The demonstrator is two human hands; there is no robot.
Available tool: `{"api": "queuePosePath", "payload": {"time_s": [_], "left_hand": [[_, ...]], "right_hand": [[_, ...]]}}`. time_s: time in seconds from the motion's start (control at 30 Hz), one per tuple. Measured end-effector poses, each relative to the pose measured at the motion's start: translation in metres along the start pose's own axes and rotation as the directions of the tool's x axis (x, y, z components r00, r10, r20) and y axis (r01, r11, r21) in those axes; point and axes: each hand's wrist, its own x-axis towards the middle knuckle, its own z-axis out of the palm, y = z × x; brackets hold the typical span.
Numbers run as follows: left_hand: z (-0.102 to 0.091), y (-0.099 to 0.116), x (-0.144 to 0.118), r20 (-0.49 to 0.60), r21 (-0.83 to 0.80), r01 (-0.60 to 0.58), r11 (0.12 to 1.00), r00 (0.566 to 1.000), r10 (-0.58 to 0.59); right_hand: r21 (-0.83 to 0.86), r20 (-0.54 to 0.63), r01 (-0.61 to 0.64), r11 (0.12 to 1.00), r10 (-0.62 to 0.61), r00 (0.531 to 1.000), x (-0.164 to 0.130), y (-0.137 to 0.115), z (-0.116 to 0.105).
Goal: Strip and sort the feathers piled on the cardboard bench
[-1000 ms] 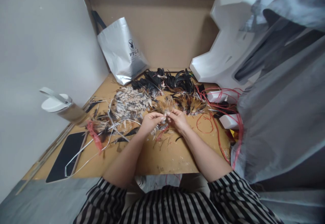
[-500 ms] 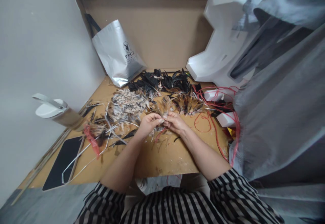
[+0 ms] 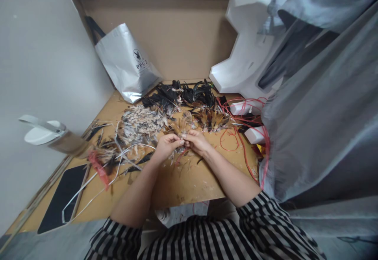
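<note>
My left hand (image 3: 165, 146) and my right hand (image 3: 197, 142) meet at the fingertips over the brown board (image 3: 189, 181). Together they pinch a small bunch of tan feathers (image 3: 180, 128) whose tips fan away from me. Just beyond lie a grey speckled feather pile (image 3: 138, 122), a black feather pile (image 3: 183, 94) and a brown-orange feather pile (image 3: 212, 120). Loose feather bits lie under my hands.
A silver bag (image 3: 125, 65) leans on the cardboard back wall. White foam pieces (image 3: 245, 55) and red strings (image 3: 239, 134) sit right, beside grey cloth (image 3: 319, 106). A white-lidded bottle (image 3: 50, 138), a black phone (image 3: 57, 201) and white straps (image 3: 88, 181) lie left.
My hands stay joined on the feather bunch, fingers shifting slightly. The view has turned, so everything sits further left in the picture.
</note>
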Motion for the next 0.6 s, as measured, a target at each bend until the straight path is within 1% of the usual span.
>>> {"api": "queuePosePath", "payload": {"time_s": [0.07,0.1,0.13,0.2,0.23,0.3,0.37,0.47,0.5,0.53,0.57,0.6], "left_hand": [[0.002,0.0,-0.001,0.005,0.05,-0.025,0.998,1.0,0.025],[0.003,0.0,-0.001,-0.005,0.071,-0.033,0.997,0.999,0.034],[0.004,-0.001,0.0,-0.024,0.081,-0.038,0.996,0.999,0.04],[0.005,-0.003,0.001,-0.065,0.072,-0.047,0.996,0.997,0.052],[0.005,-0.004,0.001,-0.091,0.067,-0.055,0.996,0.994,0.061],[0.004,-0.004,0.002,-0.147,0.076,-0.075,0.994,0.985,0.086],[0.002,-0.003,0.003,-0.198,0.11,-0.091,0.99,0.974,0.111],[0.0,-0.003,0.003,-0.223,0.135,-0.102,0.986,0.966,0.13],[-0.001,-0.004,0.003,-0.219,0.137,-0.103,0.985,0.967,0.131],[-0.001,-0.005,0.003,-0.212,0.14,-0.104,0.985,0.968,0.133],[-0.001,-0.006,0.004,-0.202,0.147,-0.106,0.983,0.97,0.135],[-0.001,-0.007,0.004,-0.192,0.158,-0.11,0.981,0.971,0.139]], "right_hand": [[0.029,0.073,-0.075,0.997,0.072,0.995,0.0,-0.002,-0.002],[0.018,0.084,-0.094,0.995,0.092,0.992,0.0,-0.003,-0.003],[-0.017,0.062,-0.082,0.996,0.083,0.995,0.0,-0.006,-0.004],[-0.12,-0.035,0.001,0.993,-0.005,0.999,-0.001,-0.015,-0.007],[-0.199,-0.105,0.072,0.977,-0.095,0.99,-0.002,-0.021,-0.01],[-0.244,-0.174,0.142,0.959,-0.187,0.967,-0.007,-0.038,-0.02],[-0.298,-0.263,0.215,0.93,-0.296,0.918,-0.015,-0.056,-0.038],[-0.39,-0.378,0.257,0.884,-0.408,0.831,-0.029,-0.076,-0.072],[-0.463,-0.431,0.237,0.854,-0.45,0.782,-0.033,-0.079,-0.083],[-0.514,-0.469,0.202,0.834,-0.47,0.748,-0.036,-0.081,-0.093],[-0.544,-0.498,0.172,0.822,-0.48,0.722,-0.037,-0.081,-0.102],[-0.57,-0.516,0.137,0.81,-0.483,0.707,-0.038,-0.081,-0.109]]}}
